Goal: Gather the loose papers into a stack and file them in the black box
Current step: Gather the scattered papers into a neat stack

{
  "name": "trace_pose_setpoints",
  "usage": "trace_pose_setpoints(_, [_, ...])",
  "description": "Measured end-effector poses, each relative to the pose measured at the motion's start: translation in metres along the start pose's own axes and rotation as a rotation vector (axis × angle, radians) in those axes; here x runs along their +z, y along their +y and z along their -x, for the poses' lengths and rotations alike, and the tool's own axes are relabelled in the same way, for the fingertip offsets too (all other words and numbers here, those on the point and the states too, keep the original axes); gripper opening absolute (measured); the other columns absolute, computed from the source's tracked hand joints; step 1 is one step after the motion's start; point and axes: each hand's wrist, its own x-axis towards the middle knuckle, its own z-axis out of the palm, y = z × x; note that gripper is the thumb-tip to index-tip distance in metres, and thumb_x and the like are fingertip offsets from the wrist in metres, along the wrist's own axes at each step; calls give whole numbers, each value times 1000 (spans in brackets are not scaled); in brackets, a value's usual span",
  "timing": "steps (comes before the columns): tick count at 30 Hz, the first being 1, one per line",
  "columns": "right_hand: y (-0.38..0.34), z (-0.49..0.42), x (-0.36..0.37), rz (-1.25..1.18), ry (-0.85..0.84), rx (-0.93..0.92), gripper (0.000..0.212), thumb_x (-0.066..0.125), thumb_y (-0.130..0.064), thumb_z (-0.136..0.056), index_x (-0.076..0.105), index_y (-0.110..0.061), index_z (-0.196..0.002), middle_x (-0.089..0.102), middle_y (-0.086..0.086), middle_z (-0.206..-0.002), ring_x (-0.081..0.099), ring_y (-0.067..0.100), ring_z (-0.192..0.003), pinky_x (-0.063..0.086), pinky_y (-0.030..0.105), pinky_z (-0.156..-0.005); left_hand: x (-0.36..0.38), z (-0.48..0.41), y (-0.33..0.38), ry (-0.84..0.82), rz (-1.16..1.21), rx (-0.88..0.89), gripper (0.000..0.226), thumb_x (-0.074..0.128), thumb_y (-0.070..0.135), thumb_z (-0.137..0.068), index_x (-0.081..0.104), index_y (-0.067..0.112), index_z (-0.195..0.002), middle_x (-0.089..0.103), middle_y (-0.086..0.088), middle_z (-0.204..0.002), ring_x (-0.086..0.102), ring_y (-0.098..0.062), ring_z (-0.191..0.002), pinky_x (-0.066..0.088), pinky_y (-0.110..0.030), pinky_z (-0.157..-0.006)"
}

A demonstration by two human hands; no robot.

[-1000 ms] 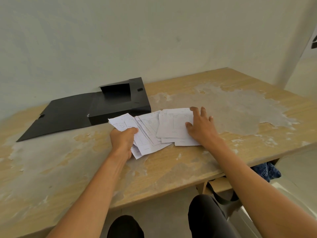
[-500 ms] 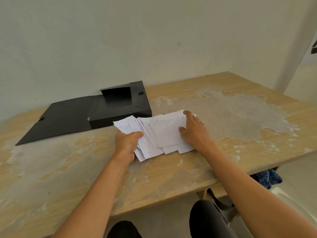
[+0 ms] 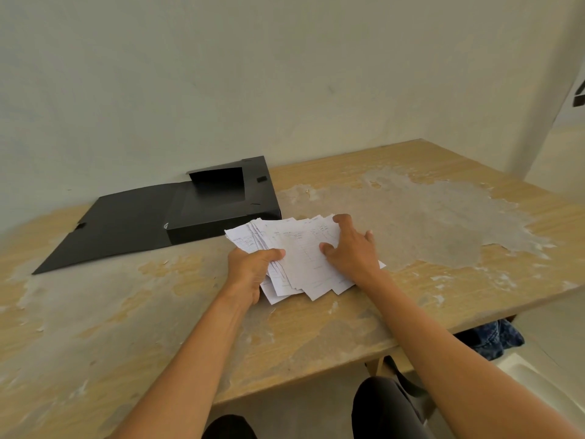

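Note:
Several white printed papers [image 3: 300,258] lie fanned in an overlapping pile on the wooden table [image 3: 316,337], just in front of the black box. My left hand [image 3: 250,270] grips the pile's left edge, thumb on top. My right hand [image 3: 351,248] presses down on the right side of the pile, fingers spread and curled over the far edge. The black box [image 3: 218,213] lies open at the back left, its lid flap [image 3: 117,229] spread flat toward the left. Nothing is inside the box.
A wall runs close behind the table. The table's worn front edge is near my knees. Blue cloth [image 3: 493,340] and a white chair seat [image 3: 538,384] sit below the table at the right.
Both hands have pushed the spread papers together into a tighter pile. My right hand slid left across the sheets. The view shifted slightly.

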Motion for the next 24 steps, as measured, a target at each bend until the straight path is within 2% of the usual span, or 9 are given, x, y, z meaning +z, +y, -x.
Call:
trace_pose_setpoints(1, [-1, 1, -2, -42, 8, -13, 53, 56, -22, -90, 28, -17, -135, 59, 9, -121, 52, 21, -101, 25, 48, -112, 0, -1, -1, -4, 3, -5, 42, 70, -9, -76, 64, 6, -115, 68, -14, -116, 65, -24, -85, 55, -34, -65])
trace_pose_setpoints(3, [-2, 2, -2, -92, 26, -43, 57, 57, -17, -89, 27, -17, -137, 57, 12, -125, 53, 25, -101, 40, 42, -99, 0, -3, -1, -13, 9, -14, 43, 71, -9, -75, 65, 6, -114, 69, -14, -115, 66, -26, -89, 56, -38, -70])
trace_pose_setpoints(6, [-1, 0, -1, -145, 40, -61, 64, 62, -14, -87, 26, -17, -139, 52, 13, -132, 54, 29, -113, 41, 30, -80, 1, -4, -2, -22, 24, -21, 43, 71, -10, -74, 65, 7, -114, 69, -13, -113, 66, -29, -93, 57, -42, -74])
trace_pose_setpoints(10, [4, -7, -3, -353, 77, -6, 70, 70, -20, -81, 29, -19, -138, 43, 12, -139, 47, 27, -124, 39, 29, -87, -1, -6, -1, -36, 76, -35, 38, 71, -10, -74, 67, 10, -105, 71, -14, -108, 68, -31, -92, 57, -47, -77])
trace_pose_setpoints(14, [2, -14, -19, -517, 65, 141, 82, 77, -30, -76, 28, -18, -140, 49, 10, -132, 54, 27, -113, 47, 38, -86, -6, -5, 5, -103, 117, 25, 43, 70, -11, -73, 68, 12, -109, 72, -12, -108, 68, -31, -95, 55, -50, -83])
trace_pose_setpoints(15, [1, -16, -23, -621, 2, 176, 79, 78, -30, -75, 34, -15, -138, 55, 8, -125, 58, 25, -106, 50, 37, -79, -7, -5, 7, -118, 120, 46, 44, 70, -11, -73, 68, 13, -110, 72, -11, -108, 68, -30, -97, 55, -51, -85])
trace_pose_setpoints(18, [-4, -20, -31, -892, -204, 169, 47, 76, -22, -77, 57, -6, -117, 68, 10, -112, 67, 26, -92, 53, 32, -65, -9, -4, 16, -157, 126, 107, 45, 68, -10, -75, 66, 12, -114, 71, -10, -110, 67, -30, -100, 55, -50, -83])
trace_pose_setpoints(20, [-12, -19, -33, -938, -177, 106, 39, 74, -18, -78, 57, -6, -111, 69, 9, -106, 68, 25, -88, 53, 30, -61, -9, -3, 23, -170, 124, 150, 43, 68, -9, -76, 65, 12, -113, 70, -10, -109, 66, -29, -100, 56, -47, -81])
trace_pose_setpoints(24, [-28, -18, -31, -1035, -185, -23, 41, 73, -13, -79, 49, -8, -111, 68, 11, -107, 68, 22, -85, 55, 26, -58, -5, 2, 34, -227, 80, 221, 40, 71, -7, -74, 66, 18, -104, 69, -7, -109, 64, -26, -102, 54, -46, -86])
